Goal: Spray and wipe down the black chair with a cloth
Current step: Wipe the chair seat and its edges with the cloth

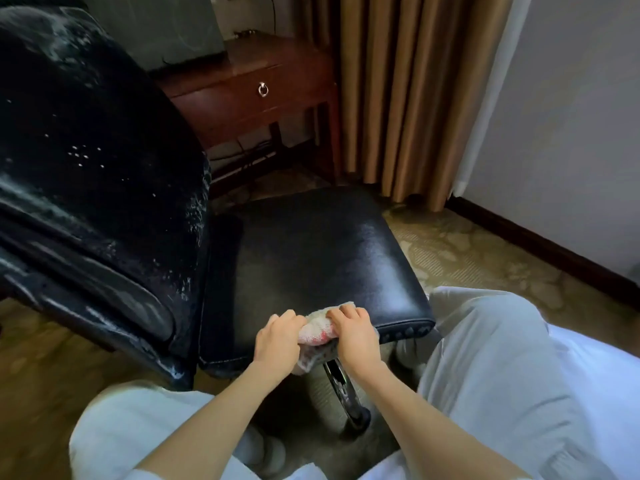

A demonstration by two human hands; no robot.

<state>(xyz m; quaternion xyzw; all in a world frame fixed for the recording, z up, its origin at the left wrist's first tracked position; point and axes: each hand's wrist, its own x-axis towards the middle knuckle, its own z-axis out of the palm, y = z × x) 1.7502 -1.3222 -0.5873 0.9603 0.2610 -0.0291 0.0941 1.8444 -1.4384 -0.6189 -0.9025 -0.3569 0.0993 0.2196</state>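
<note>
black chair (304, 251) seat had the cloth (317, 329) bunched at its near edge; left hand (277, 336) & right hand (355, 332) both gripped it, fingers (349, 312) curled round. wiping step, prob. next: sweep across seat, then backrest (86, 150), speckled w/ spray.

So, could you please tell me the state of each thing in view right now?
Chair backrest: speckled with white spray droplets.
Chair seat: glossy, cloth on near edge.
Cloth: bunched, held by both hands.
Left hand: grips the cloth.
Right hand: grips the cloth.
Drawer: closed.
</note>
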